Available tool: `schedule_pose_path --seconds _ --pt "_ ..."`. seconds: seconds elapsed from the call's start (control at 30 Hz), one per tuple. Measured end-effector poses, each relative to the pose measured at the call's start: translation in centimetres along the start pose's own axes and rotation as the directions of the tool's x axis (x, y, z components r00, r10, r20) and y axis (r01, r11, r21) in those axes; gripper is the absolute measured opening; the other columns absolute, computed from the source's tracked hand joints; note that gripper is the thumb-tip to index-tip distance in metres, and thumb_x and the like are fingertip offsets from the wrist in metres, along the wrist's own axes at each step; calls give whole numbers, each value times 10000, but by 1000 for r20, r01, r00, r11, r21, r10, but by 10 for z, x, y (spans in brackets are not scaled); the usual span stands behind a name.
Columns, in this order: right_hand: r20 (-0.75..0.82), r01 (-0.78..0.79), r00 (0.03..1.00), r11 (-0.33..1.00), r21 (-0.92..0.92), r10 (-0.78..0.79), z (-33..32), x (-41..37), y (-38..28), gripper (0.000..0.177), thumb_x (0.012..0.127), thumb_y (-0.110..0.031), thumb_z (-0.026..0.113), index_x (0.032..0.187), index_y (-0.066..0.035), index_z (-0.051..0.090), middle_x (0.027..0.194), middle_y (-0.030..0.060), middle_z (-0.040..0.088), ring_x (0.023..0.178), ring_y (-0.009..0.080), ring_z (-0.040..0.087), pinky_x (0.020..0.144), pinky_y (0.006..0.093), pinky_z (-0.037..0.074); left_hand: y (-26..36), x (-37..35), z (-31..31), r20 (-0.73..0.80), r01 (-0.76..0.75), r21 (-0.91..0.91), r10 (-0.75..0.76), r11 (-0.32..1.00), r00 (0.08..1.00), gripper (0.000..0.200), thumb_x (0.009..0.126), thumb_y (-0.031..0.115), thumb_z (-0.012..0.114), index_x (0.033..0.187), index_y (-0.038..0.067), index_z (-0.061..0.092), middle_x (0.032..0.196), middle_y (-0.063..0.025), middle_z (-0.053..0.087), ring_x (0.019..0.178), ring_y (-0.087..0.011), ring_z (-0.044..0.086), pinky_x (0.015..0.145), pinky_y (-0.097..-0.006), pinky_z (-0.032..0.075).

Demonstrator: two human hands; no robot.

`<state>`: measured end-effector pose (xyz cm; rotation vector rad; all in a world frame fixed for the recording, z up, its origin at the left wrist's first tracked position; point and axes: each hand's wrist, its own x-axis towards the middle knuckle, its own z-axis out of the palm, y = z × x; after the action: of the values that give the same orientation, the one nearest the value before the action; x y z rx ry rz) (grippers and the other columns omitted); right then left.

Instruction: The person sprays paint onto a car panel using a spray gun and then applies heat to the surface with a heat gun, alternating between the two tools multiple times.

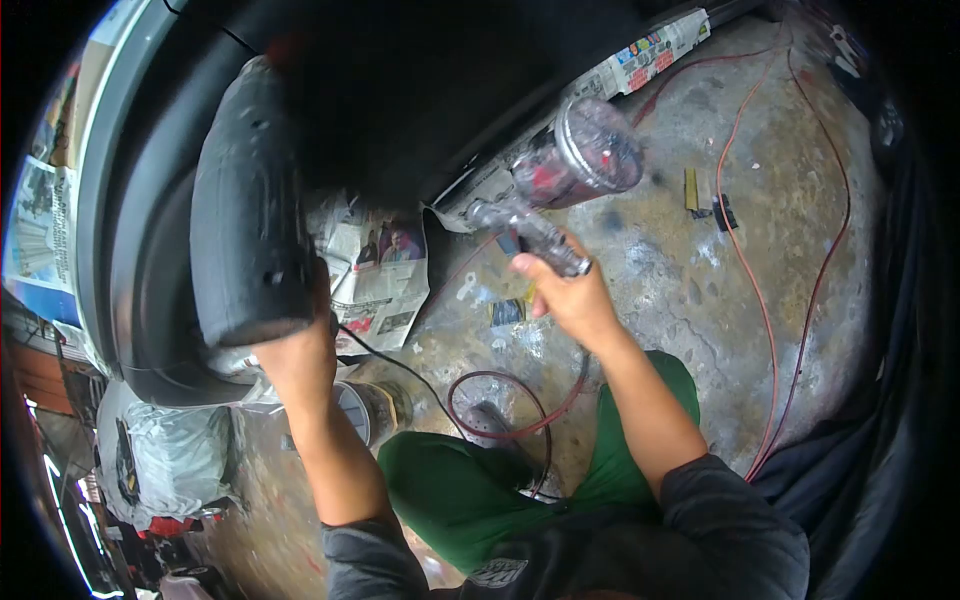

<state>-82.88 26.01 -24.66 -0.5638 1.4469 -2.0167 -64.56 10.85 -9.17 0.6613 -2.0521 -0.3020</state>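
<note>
My left hand (303,362) is wrapped round the grip of a bulky black heat gun (245,200), its reddish tip pointing up toward a dark car body panel (360,110). The heat gun's body hides most of my left fingers. A paint spray gun (540,238) is in my right hand (578,300), with my fingers closed on its handle. On its far end sits a clear, paint-stained cup (602,150), tilted and slightly blurred. Both tools are held up off the floor, apart from each other.
Newspaper masking (375,300) hangs along the panel's lower edge. A reddish air hose (745,230) runs over the stained concrete floor (660,290), with another loop near my foot. Behind my left arm stand a can (385,405) and a plastic-covered object (180,450).
</note>
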Motion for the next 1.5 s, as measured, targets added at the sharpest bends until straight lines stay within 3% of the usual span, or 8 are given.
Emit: schedule_pose_path --seconds 0.33,0.37,0.67,0.8,1.03,1.23,1.33,1.5 --pt "-306 -341 883 934 103 356 51 30 89 291 983 -310 693 1111 -59 623 821 44 682 424 105 531 373 271 418 -73 -49 -45 316 -172 381 47 908 948 529 912 48 649 1437 36 586 1502 -184 548 1413 -350 485 1204 -439 299" --pt "-331 -357 868 928 104 371 55 38 88 282 987 -303 689 1102 -54 626 812 46 671 418 103 525 367 269 407 -63 -46 -48 346 39 280 -138 959 928 527 905 40 639 1430 38 593 1495 -185 555 1413 -350 485 1198 -443 309" --pt "-281 -330 893 936 121 351 133 22 -6 262 961 -278 734 1068 -87 589 729 12 599 463 102 505 396 272 414 -1 -19 -110 310 304 289 -389 908 867 451 897 34 732 1333 -9 621 1321 -150 670 1206 -287 632 1050 -413 454" --pt "-111 -272 958 961 -54 265 175 -14 -59 316 954 -322 740 1125 -90 612 779 43 667 601 144 608 563 326 490 26 -12 -160 364 69 491 -276 869 889 439 920 37 706 1346 -4 611 1317 -156 662 1193 -276 633 1032 -401 465" --pt "232 -150 947 945 -290 221 186 -72 -140 384 951 -357 742 1219 -100 645 977 155 752 921 244 737 793 365 547 55 -22 -235 280 649 247 -695 719 663 499 951 103 677 1424 5 552 1451 -207 562 1343 -342 517 1143 -430 374" --pt "-130 -378 925 832 -406 357 183 -60 -192 366 962 -353 730 1206 -97 636 841 129 739 784 282 731 692 396 540 52 -3 -256 206 570 38 -565 821 799 324 909 -4 684 1228 -16 626 1112 -105 679 943 -196 664 831 -352 540" --pt "-169 -176 980 851 -495 104 206 -57 -178 383 960 -381 726 1185 -88 623 840 163 723 783 337 724 668 438 529 26 -5 -274 242 659 -29 -634 752 734 262 904 -17 661 1163 0 625 1005 -72 655 838 -165 644 740 -325 528" --pt "44 32 999 772 -635 -5 295 -88 -174 423 937 -442 735 1126 -80 623 960 223 730 884 451 704 710 489 547 1 -4 -335 250 805 -151 -766 574 592 324 903 22 694 1221 -22 647 1164 -146 693 1060 -268 660 959 -405 498"
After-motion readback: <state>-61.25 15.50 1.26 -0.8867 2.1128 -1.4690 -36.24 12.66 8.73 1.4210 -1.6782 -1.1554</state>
